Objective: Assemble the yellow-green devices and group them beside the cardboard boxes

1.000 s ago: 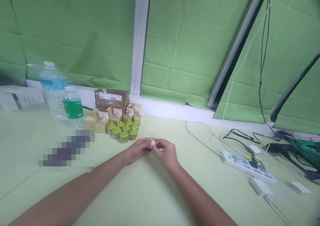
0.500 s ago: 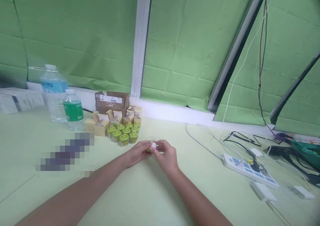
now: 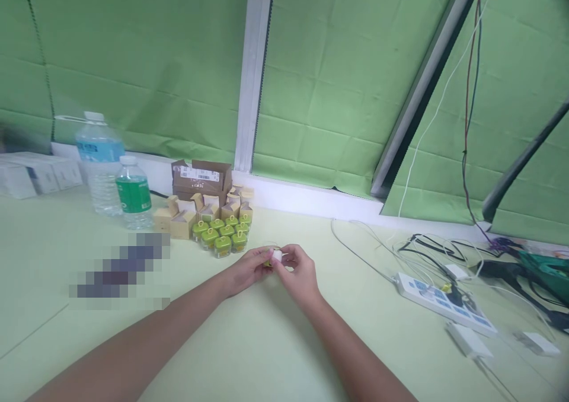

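Observation:
Over the table, my left hand (image 3: pixel 247 269) and my right hand (image 3: pixel 299 271) meet fingertip to fingertip around a small rounded item (image 3: pixel 276 255). White shows on its front and a little yellow-green at its left side. A thin loop or clear edge appears above it; the fingers cover the rest, so I cannot make out its kind. Both hands are closed on it, thumbs toward me. Just left and behind stands a cluster of small clear boxes with green lids and loop handles (image 3: pixel 223 246).
Behind the green-lidded boxes are small open cardboard boxes (image 3: pixel 182 226) and a larger brown carton (image 3: pixel 202 181). Water bottles (image 3: pixel 134 195) and white boxes (image 3: pixel 66 172) stand left. A power strip (image 3: pixel 444 303), adapters and tangled cables lie right. A pixelated patch covers something at left.
The held item has shifted slightly right and shows more of its white part between my fingers. The whole view has moved a little; both hands keep their hold.

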`<state>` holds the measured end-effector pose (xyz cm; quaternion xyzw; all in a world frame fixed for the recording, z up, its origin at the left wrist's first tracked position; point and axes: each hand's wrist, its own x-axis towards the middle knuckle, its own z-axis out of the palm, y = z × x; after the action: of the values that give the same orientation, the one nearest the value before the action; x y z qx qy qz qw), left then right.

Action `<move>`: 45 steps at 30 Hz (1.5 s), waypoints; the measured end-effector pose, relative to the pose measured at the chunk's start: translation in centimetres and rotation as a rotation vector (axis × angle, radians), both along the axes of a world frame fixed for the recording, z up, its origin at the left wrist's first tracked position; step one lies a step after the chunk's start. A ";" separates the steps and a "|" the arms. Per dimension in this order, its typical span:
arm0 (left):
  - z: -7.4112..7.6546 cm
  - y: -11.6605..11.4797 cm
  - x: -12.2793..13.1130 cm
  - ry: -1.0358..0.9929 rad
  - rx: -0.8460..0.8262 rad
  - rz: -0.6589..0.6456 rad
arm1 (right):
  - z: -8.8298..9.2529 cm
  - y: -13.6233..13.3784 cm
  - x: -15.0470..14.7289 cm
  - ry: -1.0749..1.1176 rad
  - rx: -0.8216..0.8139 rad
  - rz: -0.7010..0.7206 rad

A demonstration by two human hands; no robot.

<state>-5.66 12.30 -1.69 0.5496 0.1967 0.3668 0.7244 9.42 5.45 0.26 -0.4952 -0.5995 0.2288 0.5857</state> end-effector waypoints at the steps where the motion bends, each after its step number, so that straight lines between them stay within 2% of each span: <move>1: 0.0 0.0 0.0 -0.021 -0.029 0.000 | 0.0 0.1 0.2 0.018 -0.007 0.010; 5: 0.3 0.0 0.1 -0.032 -0.039 0.064 | -0.3 0.6 0.8 0.106 -0.073 0.079; 10: 0.6 -0.1 0.2 0.110 0.114 0.239 | -0.7 0.9 0.9 0.224 -0.166 0.129; 14: 0.9 -0.2 0.2 0.173 0.235 0.259 | -0.5 1.1 1.3 0.258 -0.212 0.164; 18: 1.3 -0.7 0.2 0.260 0.391 0.276 | 0.4 1.0 2.5 0.247 -0.243 0.179; 22: 1.2 -1.2 0.3 0.418 0.593 0.322 | 1.0 0.8 3.2 0.112 -0.233 0.141; 26: 0.7 -1.5 0.5 0.420 0.596 0.268 | 0.1 1.1 2.8 -0.072 -0.210 0.163; 29: 0.7 -1.4 0.3 0.443 0.610 0.274 | -0.8 1.5 2.7 -0.092 -0.216 0.123; 33: 0.8 -0.8 -0.3 0.474 0.726 0.487 | -1.2 2.2 3.2 0.032 -0.181 0.032; 36: 0.3 0.2 -0.6 0.581 0.768 0.631 | -1.1 2.6 3.5 0.253 -0.260 -0.019; 40: -0.9 1.7 -0.5 0.732 0.758 0.613 | -1.0 2.9 3.6 0.539 -0.411 -0.032; 45: -1.5 2.4 -0.2 0.755 0.691 0.559 | -1.1 3.1 3.7 0.694 -0.474 -0.047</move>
<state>-5.84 14.74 -3.16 0.7739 0.4479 0.3656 0.2585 13.11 8.57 -0.87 -0.5231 -0.2861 0.5002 0.6279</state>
